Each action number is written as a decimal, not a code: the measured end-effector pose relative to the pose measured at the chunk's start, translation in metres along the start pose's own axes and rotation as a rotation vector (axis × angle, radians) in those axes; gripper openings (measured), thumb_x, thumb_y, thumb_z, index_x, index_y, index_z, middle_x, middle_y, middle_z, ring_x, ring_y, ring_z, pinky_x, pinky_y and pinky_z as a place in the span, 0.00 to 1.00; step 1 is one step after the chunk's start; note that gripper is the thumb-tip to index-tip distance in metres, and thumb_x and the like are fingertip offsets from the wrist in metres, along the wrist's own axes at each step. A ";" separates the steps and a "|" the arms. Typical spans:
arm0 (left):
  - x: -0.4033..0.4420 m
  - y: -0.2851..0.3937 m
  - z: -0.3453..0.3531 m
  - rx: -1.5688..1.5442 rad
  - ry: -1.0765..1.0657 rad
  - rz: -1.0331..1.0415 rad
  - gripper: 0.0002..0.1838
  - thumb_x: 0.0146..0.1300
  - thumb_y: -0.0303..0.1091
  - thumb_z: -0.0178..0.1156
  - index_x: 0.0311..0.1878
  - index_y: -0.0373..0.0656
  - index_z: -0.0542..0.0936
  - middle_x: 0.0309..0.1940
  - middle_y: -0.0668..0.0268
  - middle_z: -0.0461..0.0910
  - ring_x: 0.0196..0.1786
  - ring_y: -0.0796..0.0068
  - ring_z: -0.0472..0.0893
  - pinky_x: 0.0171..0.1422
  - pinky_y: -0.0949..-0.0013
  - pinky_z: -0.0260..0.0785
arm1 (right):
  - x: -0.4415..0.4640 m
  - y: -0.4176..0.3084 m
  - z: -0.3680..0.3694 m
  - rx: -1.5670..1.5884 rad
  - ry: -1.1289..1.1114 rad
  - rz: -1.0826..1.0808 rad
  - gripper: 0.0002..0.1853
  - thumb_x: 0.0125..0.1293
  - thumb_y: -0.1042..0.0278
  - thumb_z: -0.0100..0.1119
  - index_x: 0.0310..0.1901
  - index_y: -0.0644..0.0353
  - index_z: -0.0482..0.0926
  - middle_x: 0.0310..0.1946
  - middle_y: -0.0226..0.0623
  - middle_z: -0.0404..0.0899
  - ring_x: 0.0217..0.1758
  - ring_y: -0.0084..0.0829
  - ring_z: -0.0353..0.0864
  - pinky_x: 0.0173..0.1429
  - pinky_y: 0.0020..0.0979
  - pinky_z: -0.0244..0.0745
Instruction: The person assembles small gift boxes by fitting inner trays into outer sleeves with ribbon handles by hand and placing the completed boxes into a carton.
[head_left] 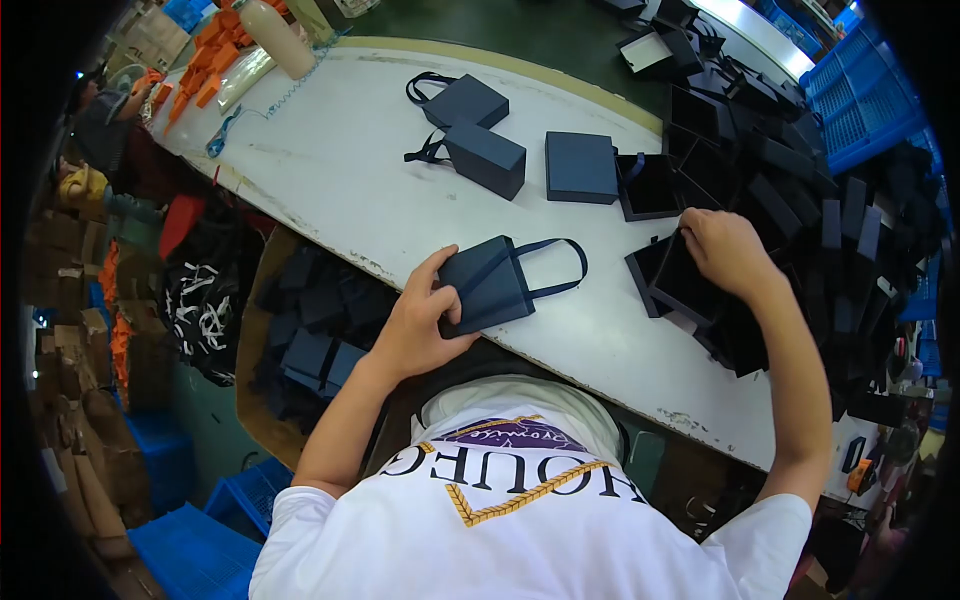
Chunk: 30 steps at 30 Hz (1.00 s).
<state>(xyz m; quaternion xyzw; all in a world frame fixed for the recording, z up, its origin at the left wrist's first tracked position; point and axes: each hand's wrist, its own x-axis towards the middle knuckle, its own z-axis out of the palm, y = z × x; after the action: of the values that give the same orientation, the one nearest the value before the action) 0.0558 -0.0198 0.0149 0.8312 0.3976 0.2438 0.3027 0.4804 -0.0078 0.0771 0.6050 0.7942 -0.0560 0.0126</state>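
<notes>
Navy, the handled box (497, 292) is clamped in the left hand (415, 322); rightward, an open box (688, 282) is pinched by the right hand (730, 252). Through a slackened left grip, the handled box could be dropped off the table (610, 345) edge alongside.

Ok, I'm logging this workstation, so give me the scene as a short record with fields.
Held item: left hand grips a dark blue box with a ribbon loop
Other hand: right hand at an open dark box; exact grip unclear
Also on table: two ribboned boxes, one square box
Right side: pile of dark boxes, blue crate
Table's upper-left end: orange pieces
</notes>
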 end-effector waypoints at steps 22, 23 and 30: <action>-0.034 0.000 0.014 0.159 0.231 -0.077 0.24 0.38 0.29 0.83 0.28 0.47 0.72 0.75 0.47 0.67 0.68 0.44 0.71 0.63 0.53 0.69 | 0.057 -0.176 0.086 0.716 0.557 0.332 0.20 0.82 0.64 0.49 0.65 0.71 0.72 0.52 0.63 0.82 0.50 0.63 0.83 0.53 0.51 0.79; -0.033 -0.001 0.013 0.160 0.223 -0.070 0.24 0.38 0.29 0.83 0.28 0.47 0.72 0.75 0.47 0.67 0.68 0.44 0.71 0.63 0.53 0.69 | 0.056 -0.175 0.083 0.711 0.554 0.326 0.20 0.82 0.65 0.49 0.66 0.71 0.72 0.52 0.63 0.82 0.50 0.63 0.83 0.53 0.52 0.79; -0.025 -0.004 0.005 0.221 0.265 0.006 0.24 0.38 0.28 0.82 0.27 0.47 0.71 0.74 0.47 0.68 0.68 0.43 0.71 0.66 0.52 0.67 | 0.061 -0.155 0.066 0.528 0.690 0.330 0.20 0.82 0.64 0.49 0.66 0.68 0.73 0.47 0.58 0.83 0.43 0.60 0.84 0.46 0.50 0.79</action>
<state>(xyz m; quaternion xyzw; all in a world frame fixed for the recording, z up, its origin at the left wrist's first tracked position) 0.0433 -0.0395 0.0048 0.8210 0.4561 0.3071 0.1538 0.3118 0.0030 0.0180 0.6890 0.6037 -0.0491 -0.3981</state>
